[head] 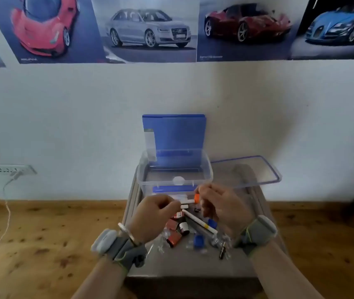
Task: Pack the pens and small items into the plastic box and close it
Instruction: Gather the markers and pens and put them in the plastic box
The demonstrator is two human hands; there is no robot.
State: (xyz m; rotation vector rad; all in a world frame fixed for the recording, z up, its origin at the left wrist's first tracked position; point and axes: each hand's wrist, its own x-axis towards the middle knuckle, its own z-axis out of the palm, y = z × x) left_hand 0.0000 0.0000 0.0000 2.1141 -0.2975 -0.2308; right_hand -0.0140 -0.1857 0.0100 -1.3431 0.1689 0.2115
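Note:
A clear plastic box [206,169] stands open on a small grey table [193,264], with a blue clasp on its near wall. Its clear lid [264,169] with a blue rim lies to the right. My left hand [152,219] pinches a small white piece in front of the box. My right hand [219,203] pinches an orange-capped item [197,197] near the box's front rim. A white pen [199,221] lies on the table between my hands. Around it lie small red-brown pieces [173,238], blue caps [198,241] and clear bits.
A blue folder [176,134] stands upright against the wall behind the box. The wooden floor [42,244] surrounds the table. A white cable [8,212] hangs from a wall socket [14,169] at left. Car posters cover the upper wall.

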